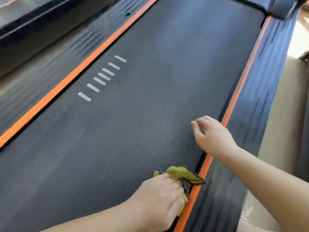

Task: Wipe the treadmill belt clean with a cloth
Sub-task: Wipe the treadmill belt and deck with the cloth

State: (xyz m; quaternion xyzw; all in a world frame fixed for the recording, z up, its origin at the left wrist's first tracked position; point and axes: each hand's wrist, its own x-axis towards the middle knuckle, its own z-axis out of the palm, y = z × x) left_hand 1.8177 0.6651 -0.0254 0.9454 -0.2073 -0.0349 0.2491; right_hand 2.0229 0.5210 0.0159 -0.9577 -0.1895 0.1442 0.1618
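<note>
Left hand (160,196) low in view, forearm coming in from bottom left, palm down on the cloth (180,173); grip bunched, fingers curled over the fabric and pressing it onto the treadmill belt (133,123); knuckles point toward the right edge. Cloth yellow-green with a dark patch, crumpled, lying at the belt's right margin; one corner sticks out past the fingers and touches the right orange strip (234,101). Right hand (212,136) farther up the belt, forearm reaching in from the right across the right side rail (260,81); wrist bent, palm facing down and left; grip loose, fingers half curled, thumb and forefinger tips near each other, nothing between them; cannot tell whether it touches the belt or hangs just above it. Belt dark grey, textured, running diagonally up the view; a row of white dashes (103,77) near its left edge, beside the left orange strip (66,81); hands well apart from those marks. View slightly blurred.
</note>
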